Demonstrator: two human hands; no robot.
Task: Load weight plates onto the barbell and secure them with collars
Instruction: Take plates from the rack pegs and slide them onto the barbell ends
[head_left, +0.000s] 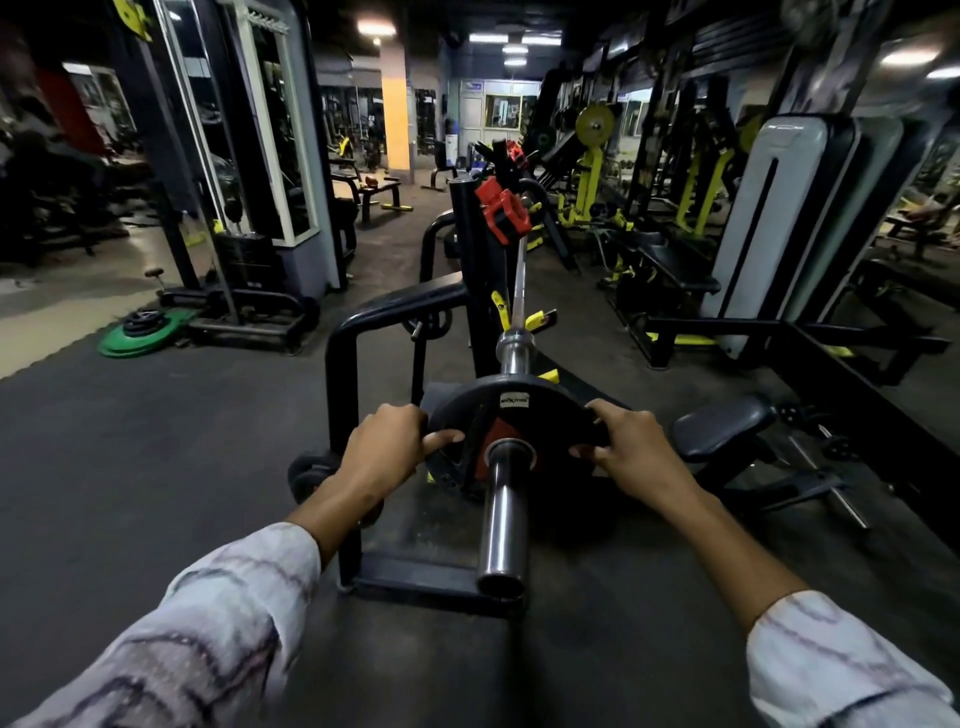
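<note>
Nearest the camera, the shiny steel barbell sleeve (503, 514) pokes out bare toward me, and a black round rubber weight plate with a red centre (511, 423) sits threaded partway along it. The left hand (382, 449) grips the plate's left rim and the right hand (631, 447) grips its right rim, fingers curled over the edges. Further up, a red plastic clamp collar (503, 210) sits by the black rack upright (465, 249), with open dark rubber floor (171, 441) to the left.
</note>
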